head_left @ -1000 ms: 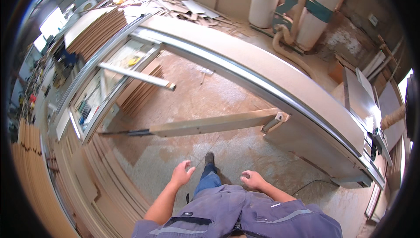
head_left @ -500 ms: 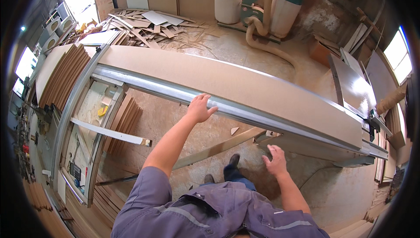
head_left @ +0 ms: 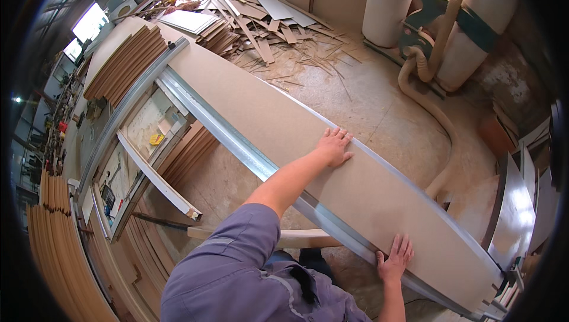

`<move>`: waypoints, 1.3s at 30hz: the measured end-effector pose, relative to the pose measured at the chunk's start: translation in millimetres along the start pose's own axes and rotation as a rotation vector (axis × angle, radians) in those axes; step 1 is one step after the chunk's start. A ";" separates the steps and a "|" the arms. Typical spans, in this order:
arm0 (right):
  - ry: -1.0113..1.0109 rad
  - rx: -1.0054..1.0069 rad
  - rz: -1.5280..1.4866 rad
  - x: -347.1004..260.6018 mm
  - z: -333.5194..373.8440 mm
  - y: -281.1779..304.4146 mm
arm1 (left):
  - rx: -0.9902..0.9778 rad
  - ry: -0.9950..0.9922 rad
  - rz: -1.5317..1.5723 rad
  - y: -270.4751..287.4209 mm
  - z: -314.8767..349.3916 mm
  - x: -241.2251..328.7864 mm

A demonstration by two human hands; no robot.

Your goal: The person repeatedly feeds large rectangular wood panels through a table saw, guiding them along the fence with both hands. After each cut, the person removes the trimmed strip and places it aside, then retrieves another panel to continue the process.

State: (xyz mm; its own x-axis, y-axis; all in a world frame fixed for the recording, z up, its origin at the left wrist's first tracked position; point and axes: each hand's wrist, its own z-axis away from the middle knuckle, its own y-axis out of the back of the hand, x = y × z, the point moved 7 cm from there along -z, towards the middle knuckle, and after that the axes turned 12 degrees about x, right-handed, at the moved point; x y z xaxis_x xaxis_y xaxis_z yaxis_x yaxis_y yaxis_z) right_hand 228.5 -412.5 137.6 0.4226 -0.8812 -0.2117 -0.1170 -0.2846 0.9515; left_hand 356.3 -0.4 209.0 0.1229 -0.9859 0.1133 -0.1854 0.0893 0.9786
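Note:
A long brown board strip (head_left: 272, 114) with a pale far edge lies along a sliding saw table. My left hand (head_left: 335, 146) rests flat on it near its far edge, fingers stretched out. Nearer to me, my right hand (head_left: 395, 257) lies on the board close to its near edge, with fingers spread and the thumb toward the metal rail. The silver rail (head_left: 222, 126) runs along the board's near side. Neither hand grips anything; both palms press or rest on the surface.
At left, a crossbeam (head_left: 133, 82) and a frame carry a yellow tape measure (head_left: 156, 139). Stacked boards (head_left: 127, 61) stand behind them. Offcuts (head_left: 267, 17) litter the floor at the back. A dust collector hose (head_left: 435, 114) curves across the floor at the right, near leaning panels (head_left: 514, 209).
My left hand has gone from the metal rail to the board's far side. My right hand, earlier in the air, now lies on the board. The view has turned and shifted.

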 end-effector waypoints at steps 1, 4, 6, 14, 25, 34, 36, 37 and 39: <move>-0.003 -0.005 0.004 2.9 -2.7 -1.1 | -0.034 0.003 0.001 2.5 -6.3 0.6; -0.020 -0.026 0.015 6.7 -5.3 -2.2 | 0.037 0.005 0.056 -0.6 -6.4 -0.9; -0.040 -0.043 0.034 9.1 -4.4 -2.2 | 0.085 0.011 0.084 0.4 -0.5 1.6; 0.037 0.012 0.065 0.7 56.8 -3.2 | 0.072 0.031 0.123 7.2 54.1 6.9; -0.110 -0.233 0.046 -36.6 70.0 54.1 | 0.316 -0.134 0.207 20.3 92.5 -5.4; -0.113 -0.152 0.053 -73.6 86.9 74.1 | 0.064 -0.016 0.142 37.7 110.7 -29.9; -0.117 -0.167 0.099 -64.5 79.8 78.4 | 0.105 -0.073 0.227 47.9 114.6 -28.1; -0.081 -0.185 0.098 -73.0 73.7 77.7 | 0.126 -0.064 0.242 61.7 126.5 -46.7; -0.109 -0.173 0.043 -93.8 73.7 100.9 | 0.129 -0.014 0.249 69.2 154.1 -107.7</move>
State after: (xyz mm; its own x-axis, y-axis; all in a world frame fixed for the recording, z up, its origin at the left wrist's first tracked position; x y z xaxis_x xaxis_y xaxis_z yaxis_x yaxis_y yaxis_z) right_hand 110.8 -386.3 237.0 0.3198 -0.9294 -0.1841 0.0273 -0.1852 0.9823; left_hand 180.1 90.2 238.1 0.0442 -0.9377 0.3446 -0.3311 0.3116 0.8907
